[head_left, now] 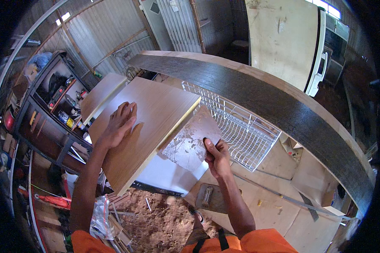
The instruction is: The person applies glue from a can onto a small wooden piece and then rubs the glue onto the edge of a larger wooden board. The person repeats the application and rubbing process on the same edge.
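Observation:
A worn flat sheet [190, 140] with peeling brown patches is gripped at its right edge by my right hand [218, 155], thumb on top. It lies at the right edge of a wood-grain board [152, 117] with a pale yellowish edge. My left hand [122, 123] hovers over or rests lightly on that board, fingers bent and holding nothing; contact cannot be told. A smaller wood-grain board [103, 91] lies beyond at the left. Below the sheet shows a white surface [167, 174]. A trowel-like flat tool with a handle [208, 196] lies near my right forearm.
A white wire dish rack [240, 136] stands at the right, beside a long dark panel [240, 85] across the view. At the left is an open cabinet [58, 126] with bottles and tools. Plastic bags and wood strips lie on the dirt ground [158, 218]. A refrigerator [281, 38] stands behind.

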Demonstrator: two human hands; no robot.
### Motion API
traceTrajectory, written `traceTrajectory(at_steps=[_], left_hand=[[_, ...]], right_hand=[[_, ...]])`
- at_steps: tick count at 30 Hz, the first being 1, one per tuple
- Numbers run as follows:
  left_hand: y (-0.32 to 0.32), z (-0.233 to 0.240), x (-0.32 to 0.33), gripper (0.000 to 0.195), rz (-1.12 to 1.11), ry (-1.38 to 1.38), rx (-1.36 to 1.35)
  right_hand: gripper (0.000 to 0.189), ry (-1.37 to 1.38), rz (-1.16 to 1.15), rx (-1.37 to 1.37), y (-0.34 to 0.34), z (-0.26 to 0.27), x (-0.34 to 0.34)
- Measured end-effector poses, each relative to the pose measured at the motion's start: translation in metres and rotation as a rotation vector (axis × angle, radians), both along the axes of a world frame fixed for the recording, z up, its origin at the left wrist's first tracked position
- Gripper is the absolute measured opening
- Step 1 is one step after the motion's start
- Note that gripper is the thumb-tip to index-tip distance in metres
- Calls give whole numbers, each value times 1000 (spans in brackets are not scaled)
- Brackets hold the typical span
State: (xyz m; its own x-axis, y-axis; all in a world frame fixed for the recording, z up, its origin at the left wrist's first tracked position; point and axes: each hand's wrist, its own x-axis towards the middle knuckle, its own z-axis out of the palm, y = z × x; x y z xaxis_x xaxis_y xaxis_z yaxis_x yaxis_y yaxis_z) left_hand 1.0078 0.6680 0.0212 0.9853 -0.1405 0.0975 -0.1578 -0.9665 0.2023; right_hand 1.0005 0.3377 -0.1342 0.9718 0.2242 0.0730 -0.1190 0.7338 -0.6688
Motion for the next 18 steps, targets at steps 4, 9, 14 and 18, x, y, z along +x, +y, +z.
traceTrajectory(at_steps=[4,9,14,18], left_hand=[[0,-1,0,69,8,-10,19],[0,-2,0,70,-13,-5,32],[-3,2,-2,71,-16,-8,-9],[-3,1,-1,71,-12,-3,1]], right_hand=[[25,5,-20,-19,-2,1,7],[32,-43,22,-56,-2,4,23],[32,-39,-10,-64,6,11,31],[33,-37,-8,-26,2,9,27]])
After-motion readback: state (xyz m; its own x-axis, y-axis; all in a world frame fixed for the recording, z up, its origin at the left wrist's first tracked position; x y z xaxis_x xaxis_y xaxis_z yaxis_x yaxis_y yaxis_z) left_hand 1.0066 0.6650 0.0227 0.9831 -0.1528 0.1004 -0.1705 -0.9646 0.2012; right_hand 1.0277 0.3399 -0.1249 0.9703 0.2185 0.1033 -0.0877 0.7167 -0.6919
